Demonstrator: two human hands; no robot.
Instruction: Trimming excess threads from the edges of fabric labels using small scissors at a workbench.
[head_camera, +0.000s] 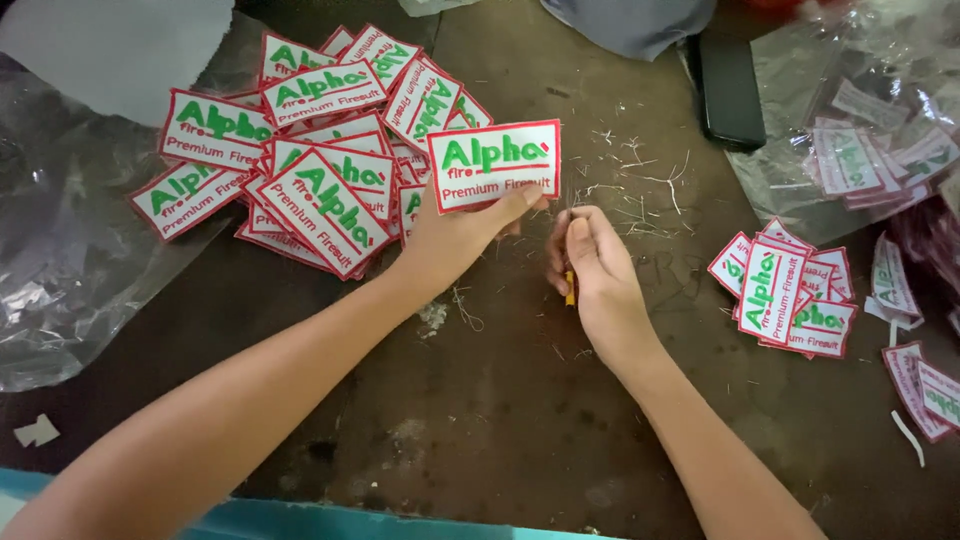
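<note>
While L hand (455, 238) is pinching a white patch (494, 165) w/ long axis sideways, R hand (592, 265) is gripping a small yellow-handled tool (570, 292) just beside it.

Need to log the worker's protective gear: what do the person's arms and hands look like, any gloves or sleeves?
Both forearms are bare, no sleeves in view. The left hand and right hand wear no gloves; no rings, watch or bands show on fingers or wrists.

Both bare forearms reach in from the near edge and converge toward the middle. The left hand (455, 235) lies palm down, its thumb stretched out toward the right and pressed flat, fingers tucked beneath. The right hand (592, 262) sits just right of it, fingers curled inward into a loose pinch, wrist straight.
</note>
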